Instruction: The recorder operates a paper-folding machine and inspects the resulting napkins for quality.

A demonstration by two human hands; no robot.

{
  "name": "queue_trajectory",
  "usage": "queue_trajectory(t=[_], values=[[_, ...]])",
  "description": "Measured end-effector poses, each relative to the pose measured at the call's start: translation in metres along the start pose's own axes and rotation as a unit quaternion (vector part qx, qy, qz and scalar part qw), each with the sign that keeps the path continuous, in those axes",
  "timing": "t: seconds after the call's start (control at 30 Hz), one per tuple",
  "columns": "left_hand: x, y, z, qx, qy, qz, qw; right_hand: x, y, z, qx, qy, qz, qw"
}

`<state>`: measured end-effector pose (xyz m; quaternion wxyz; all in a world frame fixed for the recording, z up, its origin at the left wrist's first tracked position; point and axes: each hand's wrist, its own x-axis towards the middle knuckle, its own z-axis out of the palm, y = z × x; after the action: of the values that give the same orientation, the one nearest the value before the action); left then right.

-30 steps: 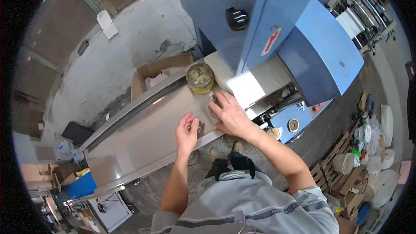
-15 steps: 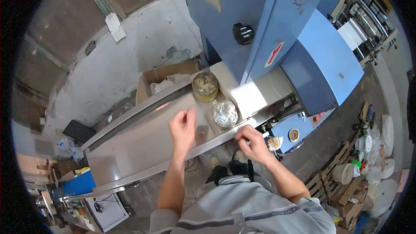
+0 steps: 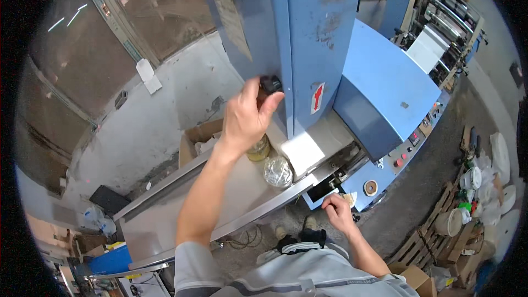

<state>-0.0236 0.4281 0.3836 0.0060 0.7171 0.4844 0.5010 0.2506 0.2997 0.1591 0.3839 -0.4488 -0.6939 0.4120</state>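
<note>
My left hand point(image 3: 245, 116) is raised to the tall blue machine cabinet point(image 3: 322, 16), its fingers closed around a black knob point(image 3: 271, 83). Lower down, my right hand point(image 3: 339, 214) hangs with curled fingers near the machine's front edge. Whatever it holds, if anything, is hidden. Just past it lies a crumpled cream-coloured wad point(image 3: 350, 199), beside a round ring-shaped roll point(image 3: 370, 188). Beneath my left hand, a yellowish container point(image 3: 258, 151) is partly covered by my wrist. A round foil-wrapped container point(image 3: 278, 172) stands beside it on the metal bed point(image 3: 231, 203).
Behind the bed is an open cardboard box point(image 3: 190, 146). A blue control panel point(image 3: 393, 168) with red buttons runs along the right side. Wooden pallets point(image 3: 410, 236), buckets and plastic bags crowd the floor at right. Cables point(image 3: 247, 239) lie under the bed.
My left hand has risen from above the metal bed and taken hold of the black knob. My right hand has moved right and downward. The view has shifted.
</note>
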Motion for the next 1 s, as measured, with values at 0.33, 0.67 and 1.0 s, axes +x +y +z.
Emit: queue_trajectory(t=[0.33,0.67,1.0], values=[[-0.003,0.010,-0.008,-0.090,-0.002,-0.082,0.993,0.028,-0.024,0.017,0.005,-0.044,-0.036,0.998],[-0.110,-0.029,-0.021,-0.158,0.021,-0.273,0.949,0.004,-0.005,0.016,-0.005,-0.021,-0.014,1.000],[-0.184,-0.008,0.076,0.081,-0.214,-0.136,0.964,-0.011,0.007,0.020,0.003,-0.020,0.051,0.999]])
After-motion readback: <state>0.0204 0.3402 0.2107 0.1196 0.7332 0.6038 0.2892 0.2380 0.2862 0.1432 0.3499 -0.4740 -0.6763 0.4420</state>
